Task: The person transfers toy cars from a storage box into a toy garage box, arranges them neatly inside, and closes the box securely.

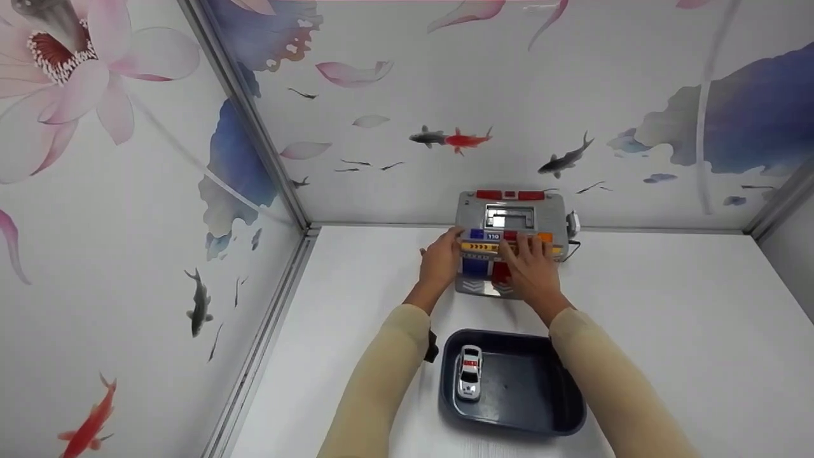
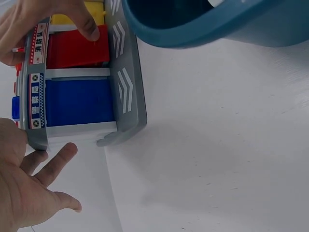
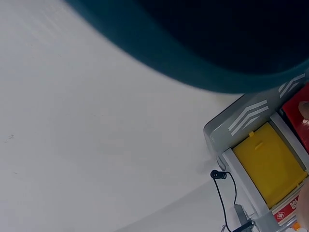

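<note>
A grey toy garage (image 1: 545, 205) stands against the back wall, its blue door (image 2: 79, 102), red door (image 2: 67, 50) and yellow door (image 3: 268, 162) down. My left hand (image 1: 439, 262) is at the garage's left side, thumb and fingers spread, some fingertips at its edge in the left wrist view. Over the roof's front edge lies my right hand (image 1: 535, 272). Its thumb touches the red door while its other fingers rest on the roof, near the coloured buttons. In the dark blue tray (image 1: 528, 416), a white toy car (image 1: 470, 374) with red markings sits at the left.
Printed panels form the back wall (image 1: 381, 191) and left wall (image 1: 127, 254) around the white table (image 1: 668, 305). On the garage's right side hang a white part (image 1: 573, 222) and a black cord (image 3: 219, 193). The tray stands between my forearms.
</note>
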`<state>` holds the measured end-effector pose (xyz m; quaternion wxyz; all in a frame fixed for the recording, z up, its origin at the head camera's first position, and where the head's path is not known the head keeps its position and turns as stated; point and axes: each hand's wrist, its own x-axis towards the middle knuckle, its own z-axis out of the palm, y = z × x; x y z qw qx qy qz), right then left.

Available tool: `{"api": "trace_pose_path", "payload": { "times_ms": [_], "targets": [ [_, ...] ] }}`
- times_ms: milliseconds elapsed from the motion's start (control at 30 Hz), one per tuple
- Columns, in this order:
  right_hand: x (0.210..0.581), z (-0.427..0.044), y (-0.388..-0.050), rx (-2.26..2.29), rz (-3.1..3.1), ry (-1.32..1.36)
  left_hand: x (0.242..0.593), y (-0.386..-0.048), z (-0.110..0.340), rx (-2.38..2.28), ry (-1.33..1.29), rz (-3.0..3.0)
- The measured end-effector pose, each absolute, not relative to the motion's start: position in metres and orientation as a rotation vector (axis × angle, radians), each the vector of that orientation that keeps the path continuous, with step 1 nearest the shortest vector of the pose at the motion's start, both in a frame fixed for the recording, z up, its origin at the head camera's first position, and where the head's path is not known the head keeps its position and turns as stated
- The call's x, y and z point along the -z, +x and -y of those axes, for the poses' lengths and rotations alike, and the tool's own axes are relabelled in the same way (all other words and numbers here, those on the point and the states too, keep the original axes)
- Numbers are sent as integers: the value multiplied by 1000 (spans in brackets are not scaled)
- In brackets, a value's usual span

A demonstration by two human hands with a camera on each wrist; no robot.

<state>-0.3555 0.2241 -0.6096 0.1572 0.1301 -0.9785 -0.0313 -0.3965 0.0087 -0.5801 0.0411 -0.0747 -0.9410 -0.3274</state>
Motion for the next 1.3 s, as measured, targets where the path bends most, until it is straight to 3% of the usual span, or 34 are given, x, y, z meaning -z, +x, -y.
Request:
{"api": "trace_pose_path", "payload": {
  "times_ms": [1300],
  "targets": [
    [616, -216, -363, 318, 2745, 324, 578, -398, -6, 1001, -238, 2885]
  ]
}}
